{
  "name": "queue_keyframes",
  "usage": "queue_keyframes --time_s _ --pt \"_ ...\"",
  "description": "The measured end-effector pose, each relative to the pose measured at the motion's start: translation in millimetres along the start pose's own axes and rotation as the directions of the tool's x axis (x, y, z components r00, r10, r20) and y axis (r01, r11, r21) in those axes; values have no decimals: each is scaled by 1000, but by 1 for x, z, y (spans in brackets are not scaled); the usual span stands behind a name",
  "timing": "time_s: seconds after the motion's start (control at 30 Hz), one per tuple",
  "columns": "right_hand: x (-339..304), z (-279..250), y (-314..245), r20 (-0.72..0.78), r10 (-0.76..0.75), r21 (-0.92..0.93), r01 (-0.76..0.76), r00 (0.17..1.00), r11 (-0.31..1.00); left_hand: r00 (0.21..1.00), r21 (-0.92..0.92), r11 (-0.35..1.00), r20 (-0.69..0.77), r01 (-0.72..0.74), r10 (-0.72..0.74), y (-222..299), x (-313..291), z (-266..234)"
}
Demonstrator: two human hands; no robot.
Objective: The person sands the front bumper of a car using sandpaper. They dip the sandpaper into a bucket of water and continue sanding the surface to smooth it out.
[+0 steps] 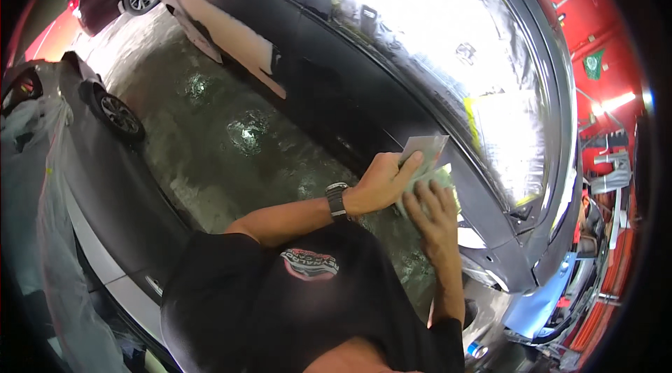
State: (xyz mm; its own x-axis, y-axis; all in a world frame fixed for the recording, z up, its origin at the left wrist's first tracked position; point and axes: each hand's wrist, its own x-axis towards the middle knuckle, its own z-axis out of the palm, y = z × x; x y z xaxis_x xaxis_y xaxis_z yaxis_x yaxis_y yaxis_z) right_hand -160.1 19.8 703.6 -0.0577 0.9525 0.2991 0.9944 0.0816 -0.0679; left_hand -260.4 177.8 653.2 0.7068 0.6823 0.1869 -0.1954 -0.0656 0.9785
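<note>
Floor (shiny) beside dark car, red wall.

Your black shirt has a badge on the chest, with white and red letters in it. The green cloth has pale marks too small to read.

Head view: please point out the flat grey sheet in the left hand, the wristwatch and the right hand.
Flat grey sheet (429, 148): head view, upper part of its face.
Wristwatch (338, 203): head view, on its dark band.
Right hand (436, 219): head view, back of the hand.
</note>
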Motion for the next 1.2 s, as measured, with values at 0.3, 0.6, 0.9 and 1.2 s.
queue_keyframes --time_s 0.3,0.6,0.9,1.2 --pt "7 -1 -14 -271 186 498 -27 945 867 920 -648 708 -27 282 -391 23 6 -72" --pt "39 23 -31 -413 27 355 134 911 925 921 -844 417 202 337 -334 13 -22 -44" --pt "3 28 -3 -124 561 842 -212 818 496 783 -698 360 515 619 -350 3 -20 -43" --pt "23 -30 21 -236 136 -193 -184 962 964 949 -311 900 172 305 -263 13 -12 -30"
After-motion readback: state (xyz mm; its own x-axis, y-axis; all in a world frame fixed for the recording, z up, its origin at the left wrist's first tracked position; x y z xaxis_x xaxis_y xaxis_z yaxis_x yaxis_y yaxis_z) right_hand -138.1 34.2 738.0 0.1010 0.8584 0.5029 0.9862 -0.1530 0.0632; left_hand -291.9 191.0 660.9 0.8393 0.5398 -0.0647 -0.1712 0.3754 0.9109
